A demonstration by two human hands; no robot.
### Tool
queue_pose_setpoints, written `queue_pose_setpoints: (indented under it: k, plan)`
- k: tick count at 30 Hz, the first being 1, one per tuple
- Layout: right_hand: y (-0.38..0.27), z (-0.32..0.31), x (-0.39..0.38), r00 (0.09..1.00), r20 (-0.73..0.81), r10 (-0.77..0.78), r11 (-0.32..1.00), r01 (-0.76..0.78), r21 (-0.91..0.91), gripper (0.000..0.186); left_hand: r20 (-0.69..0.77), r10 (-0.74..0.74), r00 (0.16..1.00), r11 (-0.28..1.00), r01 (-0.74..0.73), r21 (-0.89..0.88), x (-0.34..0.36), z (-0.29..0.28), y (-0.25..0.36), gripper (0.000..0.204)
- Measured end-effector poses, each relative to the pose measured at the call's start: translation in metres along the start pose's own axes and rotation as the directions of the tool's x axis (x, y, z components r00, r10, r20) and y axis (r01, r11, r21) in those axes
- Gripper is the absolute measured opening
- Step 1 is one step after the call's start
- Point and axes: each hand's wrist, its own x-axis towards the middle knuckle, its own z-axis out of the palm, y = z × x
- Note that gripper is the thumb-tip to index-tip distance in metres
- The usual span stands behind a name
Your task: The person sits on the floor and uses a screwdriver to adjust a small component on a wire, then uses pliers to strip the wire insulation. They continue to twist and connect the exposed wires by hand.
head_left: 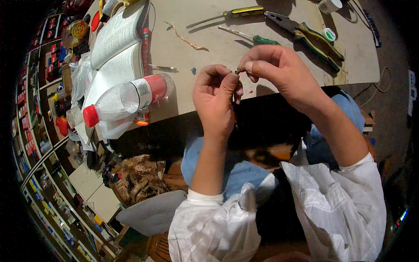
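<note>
My left hand (pixel 217 98) and my right hand (pixel 283 76) meet over the near edge of the table, fingertips almost touching. Each pinches thumb against fingers on a small dark, brownish piece (pixel 238 71) that looks like a bit of wire; most of it is hidden by the fingers. Beyond them lie a green-handled screwdriver (pixel 266 41), a yellow-and-black screwdriver (pixel 243 12) and pliers (pixel 320 45) with dark green and yellow grips. A twisted copper-coloured wire (pixel 187 40) rests on the table to the upper left. Near my left hand sits a tiny blue bit (pixel 194 70).
At left a clear bottle with a red cap (pixel 144 93) lies beside an open book (pixel 114 52). A thin pen-like tool (pixel 163 67) is near it. A white round container (pixel 330 6) and a small green-and-white cap (pixel 329 34) are at the far right. Shelves (pixel 56 170) stand left.
</note>
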Motion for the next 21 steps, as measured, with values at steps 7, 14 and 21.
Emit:
queue_pose_setpoints:
  k: [7, 14, 21]
  plan:
    - [0.0025, 0.003, 0.0021, 1.0, 0.016, -0.024, 1.0, 0.024, -0.001, 0.019, 0.173, -0.286, 0.942, 0.886, 0.329, -0.327, 0.0043, -0.0066, -0.0033, 0.016]
    - [0.0035, 0.0051, 0.0026, 1.0, 0.014, -0.005, 1.0, 0.004, 0.017, 0.02, 0.206, -0.344, 0.916, 0.825, 0.4, -0.4, 0.0017, -0.0045, -0.002, 0.02]
    - [0.0021, 0.0096, 0.0001, 0.999, -0.027, -0.02, 0.998, 0.022, 0.053, 0.018, 0.077, -0.151, 0.986, 0.947, 0.167, -0.276, 0.0026, -0.0065, -0.0037, 0.016]
